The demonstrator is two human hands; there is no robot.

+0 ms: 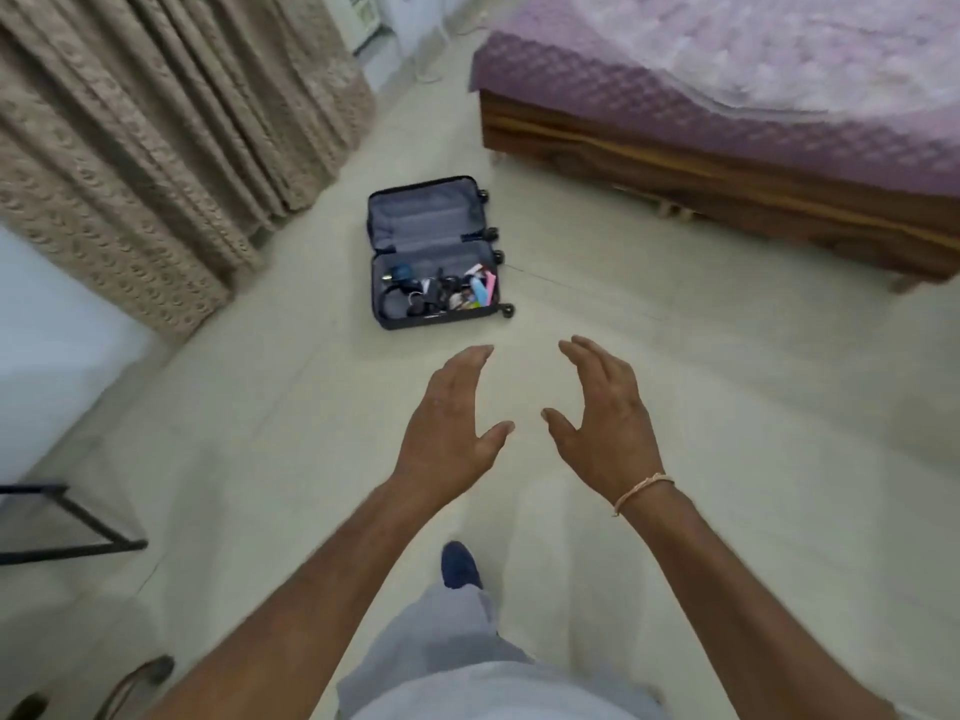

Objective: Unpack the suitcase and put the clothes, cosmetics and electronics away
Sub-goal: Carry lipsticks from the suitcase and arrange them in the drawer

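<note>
A dark suitcase (434, 215) lies open on the pale floor ahead of me. Its far half shows only grey lining. In its near half lie several small items: black cables and gadgets (415, 298), a blue round thing (401, 274) and pink and light-blue tubes (483, 291). My left hand (449, 423) and my right hand (602, 418) are stretched out in front of me, well short of the suitcase, palms facing each other, fingers spread and holding nothing. A thread band sits on my right wrist.
A wooden bed (727, 168) with a purple cover stands at the right. Beige curtains (156, 137) hang at the left. A black metal frame (72, 517) stands at the left edge. My blue shoe (460, 563) is on the floor below my hands.
</note>
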